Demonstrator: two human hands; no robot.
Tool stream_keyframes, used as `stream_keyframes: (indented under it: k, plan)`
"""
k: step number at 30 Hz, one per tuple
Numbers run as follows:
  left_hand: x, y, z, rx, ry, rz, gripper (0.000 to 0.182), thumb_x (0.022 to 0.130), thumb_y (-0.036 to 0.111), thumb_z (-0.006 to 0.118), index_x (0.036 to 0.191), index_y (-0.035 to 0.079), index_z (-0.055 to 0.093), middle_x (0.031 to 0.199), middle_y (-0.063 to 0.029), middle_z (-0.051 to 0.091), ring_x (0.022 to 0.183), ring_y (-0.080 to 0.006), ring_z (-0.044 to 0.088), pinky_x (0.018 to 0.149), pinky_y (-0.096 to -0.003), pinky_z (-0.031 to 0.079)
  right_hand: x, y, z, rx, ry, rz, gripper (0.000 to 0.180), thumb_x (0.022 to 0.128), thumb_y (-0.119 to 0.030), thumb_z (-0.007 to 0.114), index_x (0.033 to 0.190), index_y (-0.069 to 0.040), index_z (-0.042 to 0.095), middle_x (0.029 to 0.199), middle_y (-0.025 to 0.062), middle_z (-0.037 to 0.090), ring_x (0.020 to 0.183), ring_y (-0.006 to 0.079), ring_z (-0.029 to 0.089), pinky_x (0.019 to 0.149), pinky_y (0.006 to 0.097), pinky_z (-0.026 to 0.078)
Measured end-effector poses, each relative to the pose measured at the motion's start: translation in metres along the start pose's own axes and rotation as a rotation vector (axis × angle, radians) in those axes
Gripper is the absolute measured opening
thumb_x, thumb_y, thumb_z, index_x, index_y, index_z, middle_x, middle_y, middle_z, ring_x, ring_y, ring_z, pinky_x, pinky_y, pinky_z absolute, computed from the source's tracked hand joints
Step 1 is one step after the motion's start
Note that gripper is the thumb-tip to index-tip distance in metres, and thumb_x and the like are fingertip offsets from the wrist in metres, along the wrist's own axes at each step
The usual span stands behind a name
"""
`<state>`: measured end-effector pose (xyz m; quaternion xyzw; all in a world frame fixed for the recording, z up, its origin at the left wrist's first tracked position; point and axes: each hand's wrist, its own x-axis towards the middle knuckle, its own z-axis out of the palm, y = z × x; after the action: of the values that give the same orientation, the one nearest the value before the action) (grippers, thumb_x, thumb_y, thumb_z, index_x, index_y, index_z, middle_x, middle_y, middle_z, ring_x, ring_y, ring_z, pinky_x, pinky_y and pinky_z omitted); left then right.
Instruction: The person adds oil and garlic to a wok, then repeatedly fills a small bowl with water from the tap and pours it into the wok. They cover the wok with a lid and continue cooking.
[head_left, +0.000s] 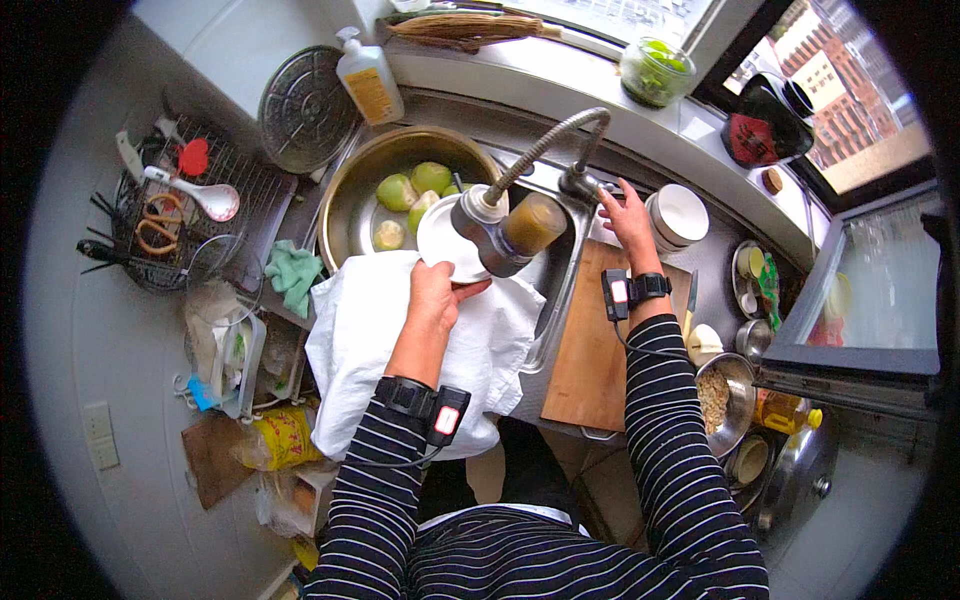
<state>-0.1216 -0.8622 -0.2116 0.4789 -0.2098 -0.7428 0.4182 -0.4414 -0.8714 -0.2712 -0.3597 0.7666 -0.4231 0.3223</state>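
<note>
My left hand (439, 300) holds a round white dish (442, 236) by its near rim. A faucet filter (480, 225) with a cloudy brown cartridge partly covers the dish from above. My right hand (628, 217) is at the faucet lever (592, 187), fingers spread and fingertips at its end. Beneath my left wrist a white cloth (367, 337) drapes over the sink's front edge. Behind the dish, a large metal basin (337, 202) holds several peeled green fruits or vegetables (396, 193). Part of the sink (562, 266) shows right of the filter.
A wooden cutting board (581, 352) lies right of the sink, with a knife (691, 296) beside it. White bowls (681, 214) are stacked behind. An open-hinged window (870, 285) juts in at right. A wire rack (247, 180) and a green cloth (292, 274) sit left.
</note>
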Motion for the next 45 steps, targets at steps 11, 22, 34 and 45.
stream_keyframes:
  k: [11, 22, 34, 45]
  plan:
    - [-0.003, -0.002, -0.006, 0.018, 0.044, -0.016, 0.044, 0.076, -0.002, 0.034, 0.118, -0.002, 0.045, 0.106, -0.0197, 0.057, 0.088, -0.0347, 0.062, 0.062, -0.0462, 0.058, 0.023, 0.010, 0.021, 0.003, 0.096, 0.000, 0.034, 0.091, -0.024, 0.046, 0.106, 0.005, 0.054, 0.083, 0.0130, 0.063, 0.064, 0.0190, 0.065, 0.052, 0.0286, 0.053]
    - [-0.013, 0.000, -0.008, -0.003, 0.035, -0.017, 0.044, 0.076, -0.004, 0.032, 0.118, -0.003, 0.045, 0.106, -0.0188, 0.057, 0.086, -0.0333, 0.062, 0.057, -0.0416, 0.059, 0.025, 0.013, 0.015, 0.223, 0.007, 0.046, 0.030, 0.089, -0.020, 0.042, 0.089, 0.005, 0.058, 0.072, 0.0125, 0.062, 0.058, 0.0174, 0.063, 0.049, 0.0282, 0.052]
    - [-0.018, 0.002, -0.016, -0.011, 0.053, 0.000, 0.043, 0.076, -0.004, 0.033, 0.117, -0.003, 0.045, 0.105, -0.0192, 0.057, 0.083, -0.0325, 0.063, 0.054, -0.0409, 0.059, 0.020, 0.005, 0.009, 0.296, -0.046, 0.068, 0.028, 0.090, -0.021, 0.042, 0.083, 0.003, 0.055, 0.077, 0.0112, 0.061, 0.065, 0.0199, 0.065, 0.053, 0.0281, 0.053]
    - [-0.026, 0.009, -0.021, 0.067, 0.075, -0.016, 0.045, 0.076, -0.002, 0.035, 0.121, -0.006, 0.041, 0.107, -0.0219, 0.055, 0.087, -0.0355, 0.061, 0.059, -0.0438, 0.059, 0.017, 0.002, 0.008, 0.256, -0.066, 0.092, 0.030, 0.092, -0.022, 0.040, 0.097, 0.005, 0.052, 0.087, 0.0161, 0.062, 0.072, 0.0220, 0.065, 0.060, 0.0288, 0.055]
